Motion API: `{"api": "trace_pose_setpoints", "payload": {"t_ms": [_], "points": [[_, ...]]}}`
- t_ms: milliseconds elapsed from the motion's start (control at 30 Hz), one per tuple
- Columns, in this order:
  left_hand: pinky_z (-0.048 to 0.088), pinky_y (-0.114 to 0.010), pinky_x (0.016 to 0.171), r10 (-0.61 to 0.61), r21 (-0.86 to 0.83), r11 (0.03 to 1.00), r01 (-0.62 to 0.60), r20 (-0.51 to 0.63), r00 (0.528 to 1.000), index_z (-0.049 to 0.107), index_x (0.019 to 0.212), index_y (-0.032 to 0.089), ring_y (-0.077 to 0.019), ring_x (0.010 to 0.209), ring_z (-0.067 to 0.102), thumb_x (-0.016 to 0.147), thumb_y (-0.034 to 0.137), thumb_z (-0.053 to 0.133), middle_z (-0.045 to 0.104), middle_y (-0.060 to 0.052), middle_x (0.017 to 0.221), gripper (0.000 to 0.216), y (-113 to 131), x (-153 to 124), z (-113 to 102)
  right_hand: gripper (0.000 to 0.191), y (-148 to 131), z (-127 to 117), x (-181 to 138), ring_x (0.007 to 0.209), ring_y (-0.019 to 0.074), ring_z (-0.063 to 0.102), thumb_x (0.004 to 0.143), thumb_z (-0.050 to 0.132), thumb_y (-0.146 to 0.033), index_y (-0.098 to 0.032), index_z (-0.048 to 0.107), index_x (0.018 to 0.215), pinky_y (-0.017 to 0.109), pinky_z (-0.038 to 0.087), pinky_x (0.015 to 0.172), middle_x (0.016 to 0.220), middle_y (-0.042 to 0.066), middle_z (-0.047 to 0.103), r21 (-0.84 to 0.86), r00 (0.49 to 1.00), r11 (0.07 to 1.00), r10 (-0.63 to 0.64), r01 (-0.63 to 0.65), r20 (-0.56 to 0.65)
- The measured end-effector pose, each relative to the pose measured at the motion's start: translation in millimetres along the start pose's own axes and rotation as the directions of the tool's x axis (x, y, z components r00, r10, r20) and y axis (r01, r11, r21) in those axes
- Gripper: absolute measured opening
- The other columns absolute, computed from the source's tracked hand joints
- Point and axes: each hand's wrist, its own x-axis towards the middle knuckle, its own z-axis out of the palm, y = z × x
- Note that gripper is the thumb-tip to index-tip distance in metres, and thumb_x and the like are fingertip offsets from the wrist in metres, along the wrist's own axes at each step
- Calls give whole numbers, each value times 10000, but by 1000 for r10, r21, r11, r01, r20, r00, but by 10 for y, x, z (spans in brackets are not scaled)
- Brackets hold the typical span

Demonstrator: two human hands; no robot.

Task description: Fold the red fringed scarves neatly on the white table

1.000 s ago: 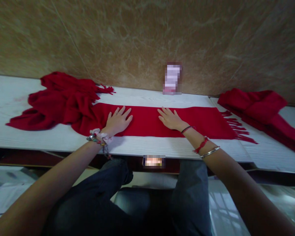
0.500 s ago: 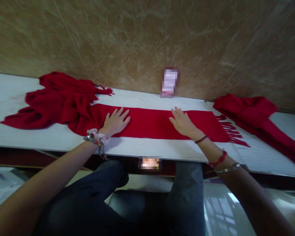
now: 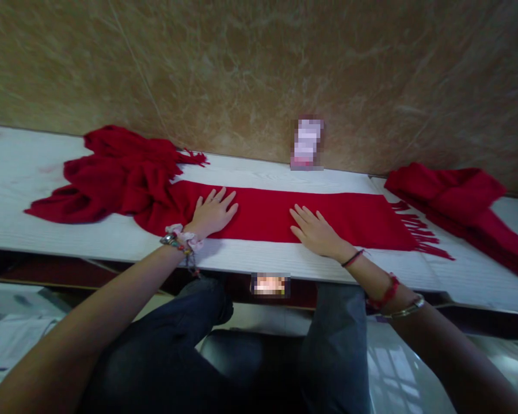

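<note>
A long red scarf (image 3: 267, 215) lies stretched flat along the white table (image 3: 250, 259). Its fringe (image 3: 418, 233) points right and its left part is bunched in a heap (image 3: 121, 175). My left hand (image 3: 213, 213) rests flat on the scarf near the heap, fingers spread. My right hand (image 3: 317, 233) lies flat on the scarf's near edge, right of the middle, fingers stretched out. Both hands are open and hold nothing.
A second red scarf (image 3: 457, 198) is piled at the table's right end. A small blurred pink item (image 3: 307, 144) stands against the brown marbled wall (image 3: 259, 75) behind the table. My legs in dark trousers (image 3: 190, 345) are below the table's front edge.
My right hand slid right along the scarf, then came back left and toward the near edge. My left hand stayed pressed in the same place.
</note>
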Motion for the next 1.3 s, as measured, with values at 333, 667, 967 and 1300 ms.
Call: {"api": "trace_pose_setpoints", "payload": {"t_ms": [333, 667, 967, 1300], "points": [[252, -488, 1081, 274, 31, 962, -273, -48, 961, 396, 1374, 193, -242, 1368, 258, 932, 397, 250, 315, -102, 1477, 508, -326, -60, -89, 550, 171, -37, -106, 1349, 320, 278, 924, 344, -344, -22, 386, 1368, 494, 300, 1061, 1449, 220, 325, -21, 991, 995, 97, -99, -94], [305, -299, 1067, 490, 140, 851, -506, 135, 861, 570, 1220, 192, -162, 1230, 462, 789, 202, 359, 558, -35, 1296, 480, -1214, -332, -483, 500, -796, -191, 630, 1306, 227, 379, 900, 474, -345, -103, 451, 1337, 397, 327, 1072, 1392, 162, 446, 137, 849, 838, -514, 528, -128], [251, -420, 1055, 422, 222, 871, -439, 119, 899, 596, 1189, 267, -251, 1161, 515, 787, 513, 475, 614, -83, 1194, 486, -1030, -630, -433, 280, -952, -59, 752, 1083, 179, 574, 905, 458, -193, -96, 625, 1108, 341, 440, 942, 1165, 144, 634, 115, 705, 700, -674, 705, -219], [389, -365, 932, 445, 350, 829, -436, 59, 894, 680, 973, 191, -228, 979, 603, 798, 143, 437, 655, -114, 1025, 303, -722, -681, -354, 268, -961, -120, 702, 1000, 189, 590, 869, 475, -113, -91, 618, 1095, 324, 439, 868, 1091, 134, 655, 61, 723, 724, -672, 687, -162]]}}
